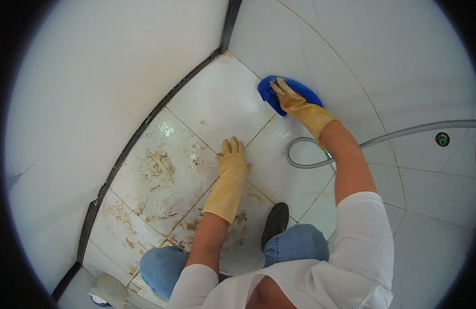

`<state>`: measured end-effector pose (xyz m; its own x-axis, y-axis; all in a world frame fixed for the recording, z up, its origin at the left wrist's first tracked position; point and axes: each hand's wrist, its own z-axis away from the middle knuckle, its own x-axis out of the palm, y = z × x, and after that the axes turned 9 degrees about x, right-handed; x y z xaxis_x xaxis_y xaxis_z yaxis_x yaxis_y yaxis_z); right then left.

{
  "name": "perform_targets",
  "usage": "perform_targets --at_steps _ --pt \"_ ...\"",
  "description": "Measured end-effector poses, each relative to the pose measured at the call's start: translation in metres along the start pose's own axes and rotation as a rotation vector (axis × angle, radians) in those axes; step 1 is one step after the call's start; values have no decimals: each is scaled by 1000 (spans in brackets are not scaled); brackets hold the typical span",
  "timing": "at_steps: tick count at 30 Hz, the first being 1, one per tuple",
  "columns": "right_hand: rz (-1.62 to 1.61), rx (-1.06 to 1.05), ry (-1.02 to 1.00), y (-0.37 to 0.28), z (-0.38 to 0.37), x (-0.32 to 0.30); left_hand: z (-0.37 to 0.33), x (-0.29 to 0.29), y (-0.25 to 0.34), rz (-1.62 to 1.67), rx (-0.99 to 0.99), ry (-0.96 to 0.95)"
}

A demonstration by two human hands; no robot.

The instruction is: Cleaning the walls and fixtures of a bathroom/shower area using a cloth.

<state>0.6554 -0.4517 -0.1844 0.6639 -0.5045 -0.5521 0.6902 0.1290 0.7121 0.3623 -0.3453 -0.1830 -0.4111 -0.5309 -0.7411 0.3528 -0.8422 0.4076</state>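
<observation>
Both my hands wear yellow rubber gloves. My right hand (291,100) reaches forward and presses a blue cloth (311,96) where the tiled wall meets the floor. Its fingers lie spread over the cloth, whose edges stick out around the glove. My left hand (232,160) rests palm down on the white floor tiles (217,113), fingers stretched out, holding nothing. Brown dirt (158,164) in wet smears covers the tiles to the left of that hand. Near the cloth, the floor looks whiter and wet.
A metal shower hose (418,129) runs from the right wall, loops near my right forearm and passes behind it. A green-centred round fitting (442,139) sits in that wall. Dark trim (140,129) edges the left side. A pale rounded object (109,289) stands lower left beside a floor grate (139,283).
</observation>
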Motion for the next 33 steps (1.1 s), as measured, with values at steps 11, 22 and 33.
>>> perform_targets --at_steps 11,22,33 --pt "-873 416 -688 -3 160 72 -12 -1 14 74 100 66" --pt "-1567 -55 -698 63 63 -100 -8 1 -7 709 86 233" --pt "-3675 -637 -309 -49 83 -157 32 -63 -15 1972 433 136"
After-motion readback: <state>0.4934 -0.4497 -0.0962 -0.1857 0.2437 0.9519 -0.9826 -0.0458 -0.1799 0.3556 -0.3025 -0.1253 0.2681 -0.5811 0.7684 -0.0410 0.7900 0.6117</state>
